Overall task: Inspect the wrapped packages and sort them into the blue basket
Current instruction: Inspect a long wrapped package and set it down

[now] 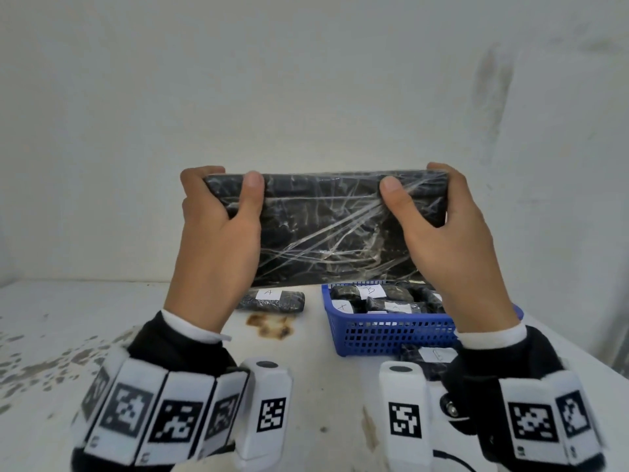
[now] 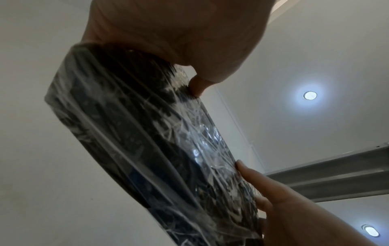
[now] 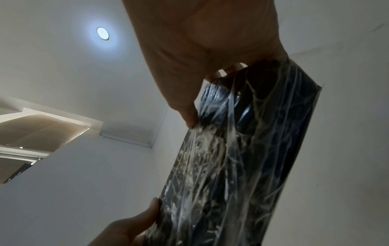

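The person holds a large dark package, wound in crinkled clear film, upright in the air in front of the wall, one end in each hand. The left hand grips the left end, its thumb pressed on the near face close to the top edge and its fingers curled over the top and round the back. The right hand grips the right end the same way, thumb on the near face and fingers wrapped behind. The left wrist view shows the package from below with the left hand at its near end and the right hand's fingers on the far end; the right wrist view mirrors this. Below the right hand, on the white, stained table, stands the blue basket, holding several smaller wrapped packages with white labels; one reads B and another seems to read X, though the lettering is small. Below and between the hands a small package labelled A lies on the table, just beside the basket's left side. Another labelled package lies against the basket's near wall, under the right wrist.
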Available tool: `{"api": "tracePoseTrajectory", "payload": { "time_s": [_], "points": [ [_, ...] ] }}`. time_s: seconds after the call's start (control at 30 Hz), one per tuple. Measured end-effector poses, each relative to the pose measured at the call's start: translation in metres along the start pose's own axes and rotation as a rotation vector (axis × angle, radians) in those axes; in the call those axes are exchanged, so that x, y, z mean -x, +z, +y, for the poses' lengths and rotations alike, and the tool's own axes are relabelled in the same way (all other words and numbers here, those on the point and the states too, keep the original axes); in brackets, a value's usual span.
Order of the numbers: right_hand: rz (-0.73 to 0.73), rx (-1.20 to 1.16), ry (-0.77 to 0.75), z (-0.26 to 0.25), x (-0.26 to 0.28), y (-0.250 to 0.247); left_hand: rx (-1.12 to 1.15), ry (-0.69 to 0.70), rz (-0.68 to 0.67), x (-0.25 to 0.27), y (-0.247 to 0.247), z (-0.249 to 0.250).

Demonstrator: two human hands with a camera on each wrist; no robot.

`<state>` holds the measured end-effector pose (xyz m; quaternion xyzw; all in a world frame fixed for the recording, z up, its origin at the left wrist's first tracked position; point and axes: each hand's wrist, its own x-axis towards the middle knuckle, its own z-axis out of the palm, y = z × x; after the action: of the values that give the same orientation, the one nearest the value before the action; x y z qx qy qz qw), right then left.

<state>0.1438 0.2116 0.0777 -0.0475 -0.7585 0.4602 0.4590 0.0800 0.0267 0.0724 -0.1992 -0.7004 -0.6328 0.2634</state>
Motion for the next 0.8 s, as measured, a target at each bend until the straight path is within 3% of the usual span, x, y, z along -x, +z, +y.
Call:
{"api": "tracePoseTrajectory", "payload": {
  "time_s": [0.33,0.8],
  "points": [
    [0.011,0.095,0.037,-0.008,0.011,0.011,-0.126,-0.007,0.035,0.006,0.001,0.004],
    [-0.046,0.352,0.081,-0.009,0.011,0.005,-0.138,-0.031,0.033,0.009,0.005,0.006]
  ]
}}
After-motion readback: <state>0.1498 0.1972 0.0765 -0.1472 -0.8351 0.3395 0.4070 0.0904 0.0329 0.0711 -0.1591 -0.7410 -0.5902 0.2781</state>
